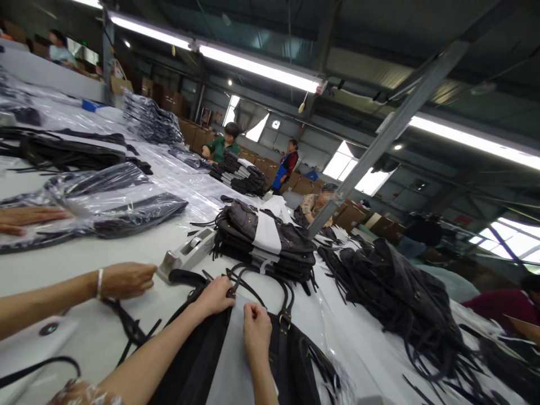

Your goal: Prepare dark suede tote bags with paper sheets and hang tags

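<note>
A black handbag (192,349) with thin looped handles lies in front of me, a white paper strip (231,343) running lengthwise over it. At the strip's upper left edge, my left hand (215,295) is closed, its fingertips pressed on the paper and the bag. My right hand (258,326) is closed in a pinch just over the strip's right side; what it holds, if anything, is too small to make out. A grey tape dispenser (188,256) stands beyond my left hand. Close to it is a co-worker's closed hand (129,279) with a white bracelet.
Behind the handbag sits a stack of black bags (291,242) with white bands. More black bags (392,287) are heaped at right. At left, another hand (29,219) touches plastic-wrapped bags (139,216). A metal post (379,146) rises beyond the table. Other people work farther back.
</note>
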`<state>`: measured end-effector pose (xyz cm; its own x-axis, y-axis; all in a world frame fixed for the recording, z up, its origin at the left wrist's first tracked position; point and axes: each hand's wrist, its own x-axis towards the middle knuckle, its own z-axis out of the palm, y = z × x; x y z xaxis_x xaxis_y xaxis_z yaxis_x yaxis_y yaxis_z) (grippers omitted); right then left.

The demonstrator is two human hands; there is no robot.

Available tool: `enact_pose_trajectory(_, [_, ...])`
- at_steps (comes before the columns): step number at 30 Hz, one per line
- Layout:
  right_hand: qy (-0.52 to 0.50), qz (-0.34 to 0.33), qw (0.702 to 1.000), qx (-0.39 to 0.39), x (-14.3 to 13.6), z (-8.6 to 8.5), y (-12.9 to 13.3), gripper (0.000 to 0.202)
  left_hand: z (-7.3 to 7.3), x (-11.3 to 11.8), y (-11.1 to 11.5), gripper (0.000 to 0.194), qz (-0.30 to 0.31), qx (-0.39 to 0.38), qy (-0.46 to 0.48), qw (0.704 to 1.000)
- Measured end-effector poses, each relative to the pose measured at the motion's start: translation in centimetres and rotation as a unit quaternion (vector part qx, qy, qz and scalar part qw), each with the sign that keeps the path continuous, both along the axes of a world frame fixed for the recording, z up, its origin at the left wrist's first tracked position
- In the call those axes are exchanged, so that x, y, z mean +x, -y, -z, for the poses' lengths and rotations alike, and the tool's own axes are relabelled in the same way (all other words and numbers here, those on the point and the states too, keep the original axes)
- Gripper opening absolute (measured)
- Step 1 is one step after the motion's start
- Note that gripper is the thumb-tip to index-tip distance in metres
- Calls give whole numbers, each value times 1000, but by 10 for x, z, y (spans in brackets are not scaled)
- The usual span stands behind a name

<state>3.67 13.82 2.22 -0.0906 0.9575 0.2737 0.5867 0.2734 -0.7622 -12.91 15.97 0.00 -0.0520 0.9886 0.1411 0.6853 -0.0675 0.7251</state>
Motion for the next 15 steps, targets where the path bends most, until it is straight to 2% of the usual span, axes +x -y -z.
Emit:
enact_pose_trajectory(5, [-35,30,999,-21,2,25,-6,34,14,-1,-1,20,12,38,75,996])
enact_pose_trajectory(10, [-65,69,995,-26,0,54,-7,41,30,-3,-12,24,-28,20,133,990])
enact_pose_trajectory(15, [-55,85,994,-44,-3,57,-5,44,42,-3,-37,33,-73,-37,198,977])
